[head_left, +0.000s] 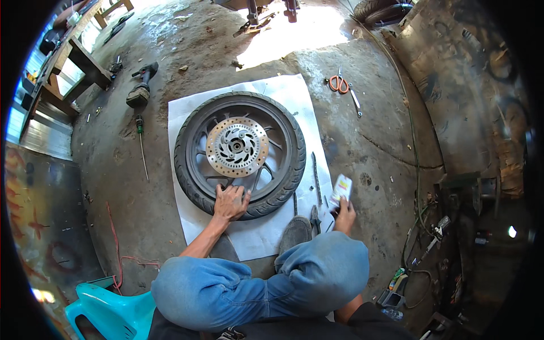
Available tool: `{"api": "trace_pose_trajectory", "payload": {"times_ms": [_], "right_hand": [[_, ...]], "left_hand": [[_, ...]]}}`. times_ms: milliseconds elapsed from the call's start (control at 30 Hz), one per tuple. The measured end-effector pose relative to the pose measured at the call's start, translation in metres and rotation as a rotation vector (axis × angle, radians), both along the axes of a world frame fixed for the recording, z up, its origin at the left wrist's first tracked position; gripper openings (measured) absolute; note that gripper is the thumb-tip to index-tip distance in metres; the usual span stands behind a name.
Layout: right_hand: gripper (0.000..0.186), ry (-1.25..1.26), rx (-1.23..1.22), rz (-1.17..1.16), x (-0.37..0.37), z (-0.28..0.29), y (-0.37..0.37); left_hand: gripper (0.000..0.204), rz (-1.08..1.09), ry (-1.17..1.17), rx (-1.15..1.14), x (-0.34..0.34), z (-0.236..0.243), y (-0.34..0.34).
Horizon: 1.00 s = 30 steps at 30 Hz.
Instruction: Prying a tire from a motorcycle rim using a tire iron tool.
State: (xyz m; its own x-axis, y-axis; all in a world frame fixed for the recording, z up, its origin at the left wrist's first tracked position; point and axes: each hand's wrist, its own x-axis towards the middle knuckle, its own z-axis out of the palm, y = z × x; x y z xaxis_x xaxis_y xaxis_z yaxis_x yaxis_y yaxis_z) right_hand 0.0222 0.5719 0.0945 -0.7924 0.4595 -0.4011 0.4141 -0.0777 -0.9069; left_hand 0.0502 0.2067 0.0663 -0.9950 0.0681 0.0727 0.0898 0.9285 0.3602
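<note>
A wheel with tyre (188, 170) lies flat on white sheeting (255, 246), its drilled brake disc (225, 164) facing up. My left hand (229, 204) grips the rim's near side, fingers curled over it. My right hand (345, 215) holds a small white-and-yellow package (342, 188) off the sheet's right side. Beside the wheel lie a thin dark rod (316, 173) and dark pliers (315, 220). My crossed legs in jeans (317, 272) and two shoes are at the near edge.
Drill (139, 93), screwdriver (140, 130), orange-handled scissors (340, 84) and wrench (356, 99) lie around the sheet. A wooden bench (85, 68) stands back left, spare tyres (371, 11) back right, a turquoise chair (96, 300) front left. Cables, tools and metal panels line the right.
</note>
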Motion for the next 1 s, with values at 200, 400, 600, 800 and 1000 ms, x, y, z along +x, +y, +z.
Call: {"api": "trace_pose_trajectory", "payload": {"times_ms": [200, 400, 600, 800, 1000], "right_hand": [[0.036, -0.041, -0.103, 0.308, -0.03, -0.014, -0.041], [0.044, -0.288, -0.201, 0.444, 0.006, -0.07, -0.052], [0.057, -0.168, 0.239, 0.78, 0.008, -0.068, -0.049], [0.044, -0.341, 0.466, 1.104, -0.008, -0.038, -0.049], [0.043, -0.324, 0.625, 1.116, -0.015, -0.027, -0.037]], "left_hand": [[0.037, 0.003, -0.045, 0.046, 0.021, 0.013, -0.003], [0.031, -0.042, -0.051, 0.023, 0.027, 0.014, -0.019], [0.038, -0.059, -0.092, -0.022, 0.03, 0.011, -0.012], [0.044, -0.028, -0.144, 0.039, 0.03, 0.012, -0.018], [0.046, -0.086, -0.022, 0.027, 0.031, 0.007, -0.016]]}}
